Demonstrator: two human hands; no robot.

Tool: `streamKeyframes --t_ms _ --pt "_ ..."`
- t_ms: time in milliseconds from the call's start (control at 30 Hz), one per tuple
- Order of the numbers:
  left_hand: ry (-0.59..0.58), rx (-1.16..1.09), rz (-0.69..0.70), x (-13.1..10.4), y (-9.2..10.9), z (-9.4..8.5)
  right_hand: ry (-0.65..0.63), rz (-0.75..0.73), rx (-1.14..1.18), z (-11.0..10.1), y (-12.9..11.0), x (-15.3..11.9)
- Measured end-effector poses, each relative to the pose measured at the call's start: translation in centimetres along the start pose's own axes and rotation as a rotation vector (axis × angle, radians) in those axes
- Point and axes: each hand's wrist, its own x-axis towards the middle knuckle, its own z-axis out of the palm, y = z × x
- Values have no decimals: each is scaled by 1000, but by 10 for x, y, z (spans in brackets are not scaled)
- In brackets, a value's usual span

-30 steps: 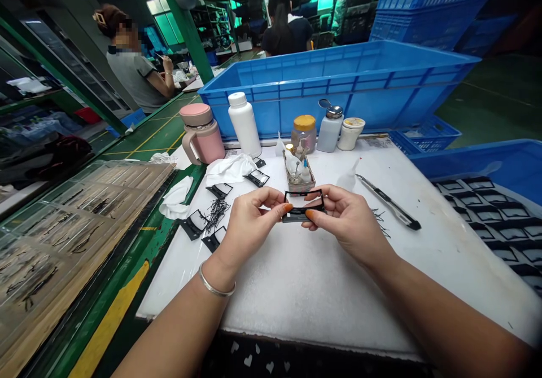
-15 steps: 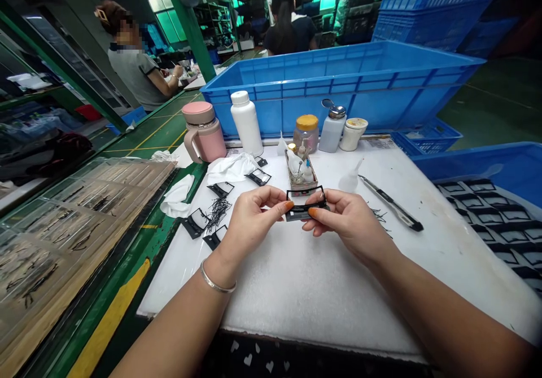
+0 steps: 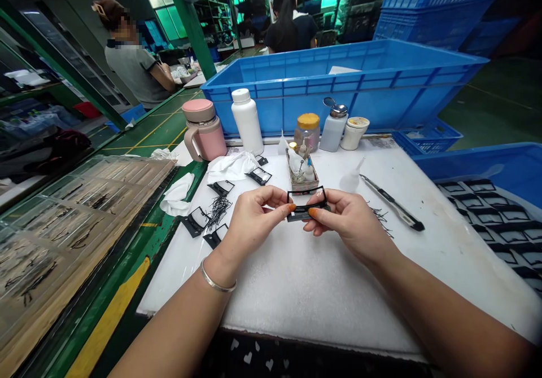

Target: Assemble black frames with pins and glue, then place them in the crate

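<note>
Between my two hands, just above the white work surface (image 3: pixel 271 288), is a small black frame with a clear window (image 3: pixel 305 211). My left hand (image 3: pixel 258 214) pinches its left end between thumb and fingers. On its right end, the thumb of my right hand (image 3: pixel 341 214) presses the front while the fingers sit behind, partly hidden. To the left lie several similar black frames (image 3: pixel 195 222) and a pile of thin black strips (image 3: pixel 218 211). A utility knife (image 3: pixel 393 203) rests to the right of my right hand, with more black strips (image 3: pixel 381 220) near it.
A small box of bottles (image 3: pixel 303 185) stands beyond my hands. Behind it are a pink mug (image 3: pixel 205 132), a white bottle (image 3: pixel 248 123), a pump bottle (image 3: pixel 333 130) and a large blue crate (image 3: pixel 359 99). More frames (image 3: pixel 499 220) fill a tray at right. Two people work farther off.
My hands and the black frame stay almost in place. A white piece now shows inside the large blue crate. The person at left has shifted slightly, lowering an arm.
</note>
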Motion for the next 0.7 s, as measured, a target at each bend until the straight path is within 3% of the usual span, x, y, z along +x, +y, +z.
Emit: streamKeyframes --t_ms 233,467,700 --pt "9 -12 7 0 -1 2 1 -16 -6 0 -1 0" --pt "-25 -89 -30 1 0 1 -78 17 28 -5 1 1" --pt "-22 -105 -39 1 0 2 -51 5 14 -3 -1 1"
